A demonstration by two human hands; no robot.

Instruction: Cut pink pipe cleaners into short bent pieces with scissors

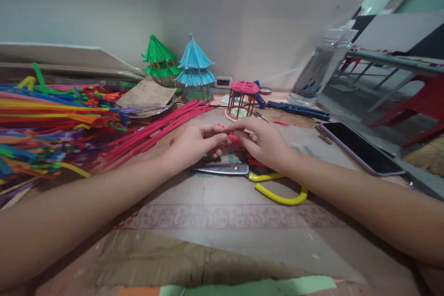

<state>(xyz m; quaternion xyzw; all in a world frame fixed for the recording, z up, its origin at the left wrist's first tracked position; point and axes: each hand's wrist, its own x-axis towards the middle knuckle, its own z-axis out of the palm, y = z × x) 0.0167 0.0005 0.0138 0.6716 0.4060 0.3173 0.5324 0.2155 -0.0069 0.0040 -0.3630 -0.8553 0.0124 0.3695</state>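
My left hand (199, 144) and my right hand (262, 141) meet over the middle of the table. Between their fingertips is a small piece of red fuzzy stem (225, 128), pinched from both sides. More short red pieces (236, 139) lie just below and behind the fingers. Scissors (227, 169) with yellow handles rest flat under the hands, blades pointing left. Long red stems (163, 127) are spread beyond my left hand. Behind the hands stands a small round frame (240, 99) with a red top, brown posts and a pale base.
Colourful stems (58, 120) pile up at the left. Green (160, 58) and blue (195, 67) model pavilions stand by the wall. Farther right are a dark blue tool (298, 110), a clear water jug (312, 74) and a phone (360, 148).
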